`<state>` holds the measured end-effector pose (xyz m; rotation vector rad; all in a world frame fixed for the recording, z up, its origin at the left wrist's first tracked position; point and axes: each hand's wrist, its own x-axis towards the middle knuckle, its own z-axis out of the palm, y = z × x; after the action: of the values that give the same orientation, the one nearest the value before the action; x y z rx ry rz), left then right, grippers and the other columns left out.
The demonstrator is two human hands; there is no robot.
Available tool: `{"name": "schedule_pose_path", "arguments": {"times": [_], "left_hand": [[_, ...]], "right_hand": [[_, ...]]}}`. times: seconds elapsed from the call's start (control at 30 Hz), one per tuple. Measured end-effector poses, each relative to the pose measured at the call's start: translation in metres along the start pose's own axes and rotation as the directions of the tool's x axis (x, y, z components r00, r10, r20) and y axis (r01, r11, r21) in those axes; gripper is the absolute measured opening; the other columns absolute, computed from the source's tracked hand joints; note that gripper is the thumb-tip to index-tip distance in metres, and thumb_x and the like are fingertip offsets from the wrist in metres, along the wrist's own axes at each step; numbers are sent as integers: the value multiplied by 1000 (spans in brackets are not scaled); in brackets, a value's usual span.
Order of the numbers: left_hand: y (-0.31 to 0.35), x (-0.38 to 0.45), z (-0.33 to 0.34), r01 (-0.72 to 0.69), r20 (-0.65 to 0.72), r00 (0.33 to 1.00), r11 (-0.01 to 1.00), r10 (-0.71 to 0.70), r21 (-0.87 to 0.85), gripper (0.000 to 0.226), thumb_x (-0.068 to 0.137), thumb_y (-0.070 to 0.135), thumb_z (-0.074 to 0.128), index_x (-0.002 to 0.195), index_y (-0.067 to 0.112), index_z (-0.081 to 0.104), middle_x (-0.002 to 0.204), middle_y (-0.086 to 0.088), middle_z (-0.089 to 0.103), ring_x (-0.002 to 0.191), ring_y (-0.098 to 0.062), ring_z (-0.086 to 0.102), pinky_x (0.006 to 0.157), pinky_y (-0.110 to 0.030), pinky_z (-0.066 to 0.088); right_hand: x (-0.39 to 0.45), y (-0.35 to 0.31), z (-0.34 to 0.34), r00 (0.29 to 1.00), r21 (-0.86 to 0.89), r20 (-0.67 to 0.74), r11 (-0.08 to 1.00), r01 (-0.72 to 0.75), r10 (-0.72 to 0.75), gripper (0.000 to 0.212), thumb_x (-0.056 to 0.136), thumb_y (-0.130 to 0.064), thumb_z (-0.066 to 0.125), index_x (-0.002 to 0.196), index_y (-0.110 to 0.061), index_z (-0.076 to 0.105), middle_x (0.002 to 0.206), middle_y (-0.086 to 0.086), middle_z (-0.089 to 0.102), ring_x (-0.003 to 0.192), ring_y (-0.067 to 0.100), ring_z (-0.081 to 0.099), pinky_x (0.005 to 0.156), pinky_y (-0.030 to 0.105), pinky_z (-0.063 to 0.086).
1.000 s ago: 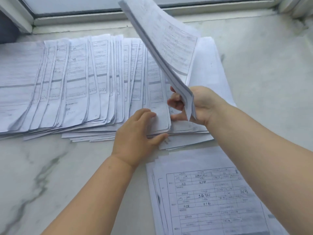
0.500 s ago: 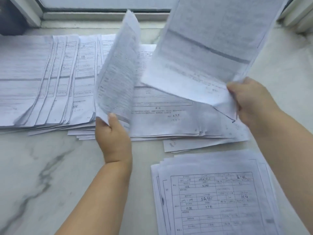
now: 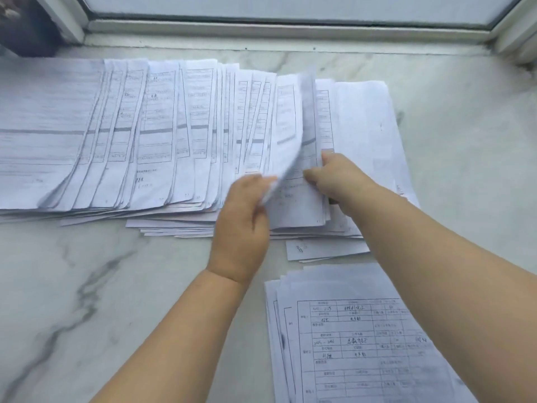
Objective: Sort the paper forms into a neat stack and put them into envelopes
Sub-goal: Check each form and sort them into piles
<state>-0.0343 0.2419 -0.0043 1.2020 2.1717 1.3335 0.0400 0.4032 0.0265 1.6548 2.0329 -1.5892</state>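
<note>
— What lies nearest?

— A loose stack of forms (image 3: pixel 363 338) at the bottom right on the marble sill (image 3: pixel 87 286). The top sheet faces up, printed with a ruled table and some handwriting in the boxes. The edges underneath stick out unevenly on the left. The right forearm crosses over its right side.

— And the hands?

— Just past that stack. The left hand (image 3: pixel 241 225) pinches the lower edge of a curling sheet (image 3: pixel 293 141) between thumb and fingers. The right hand (image 3: pixel 337 175) is just beside it, fingers curled against the next papers; it seems to be gripping them, though the fingertips are hidden, so I can't be sure.

— Where are the rest of the forms?

— Fanned in a long overlapping spread (image 3: pixel 162 135) across the sill from the left edge to past the hands, each sheet showing a narrow strip of table and a grey band. Several lower sheets poke out along the near edge. A blank-looking page (image 3: pixel 366 126) lies at the right end.

— Beyond that?

— The window frame (image 3: pixel 290 30), and a dark object (image 3: pixel 26 30) in the far left corner, too blurred to name.
</note>
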Motion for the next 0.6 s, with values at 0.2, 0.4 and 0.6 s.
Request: {"name": "schedule_pose_path", "arguments": {"times": [0.2,0.4,0.6], "left_hand": [[-7,-3,6,18,287,953,961,-100,275,44,75,-2,61,114,17,67,124,-1,56,116,-15,45,92,-10,26],[0,-5,4,-140,405,913,898,-46,417,38,77,33,61,113,22,67,129,-9,54,122,-33,49,101,-37,40],[3,-3,11,-198,432,901,862,-26,466,42,79,45,69,113,20,63,131,-6,52,127,-30,43,108,-34,29]], "right_hand": [[-10,24,-19,978,173,186,976,-130,97,7,90,-4,60,88,-7,66,82,12,67,65,23,63,54,27,55],[-21,43,-20,984,150,146,981,-120,98,18,86,5,62,81,-12,57,70,7,63,58,18,64,64,34,59],[-22,54,-8,999,172,-30,984,-38,44,31,78,4,68,79,-17,45,69,2,47,68,26,58,75,49,59]]}}
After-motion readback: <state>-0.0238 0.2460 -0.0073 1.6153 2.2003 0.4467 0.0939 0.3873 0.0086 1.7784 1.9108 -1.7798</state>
